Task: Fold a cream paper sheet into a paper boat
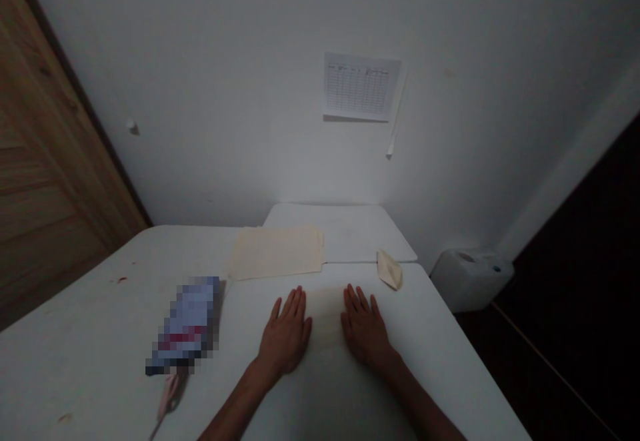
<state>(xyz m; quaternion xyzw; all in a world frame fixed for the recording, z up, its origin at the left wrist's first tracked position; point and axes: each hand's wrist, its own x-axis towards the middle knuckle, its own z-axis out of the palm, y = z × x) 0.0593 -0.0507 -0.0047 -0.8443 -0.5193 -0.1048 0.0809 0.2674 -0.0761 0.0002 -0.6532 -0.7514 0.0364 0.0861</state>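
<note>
My left hand (285,338) lies flat, fingers stretched forward, at the left edge of a thin pale cream sheet (326,318) on the white table. Flat in the same way, my right hand (365,331) rests at the sheet's right edge. The sheet's middle shows between the two hands; its sides are partly covered by them. Whether it is paper or fabric I cannot tell. Beyond my left hand lies a larger flat cream sheet (280,252). A small folded cream piece (390,271) sits past my right fingertips.
A pixelated blue item (187,324) with a pinkish handle-like part (173,391) lies on the table's left side. A printed chart (361,88) hangs on the wall. On the floor at right stands a white plastic container (473,278). A wooden door (55,134) is at left.
</note>
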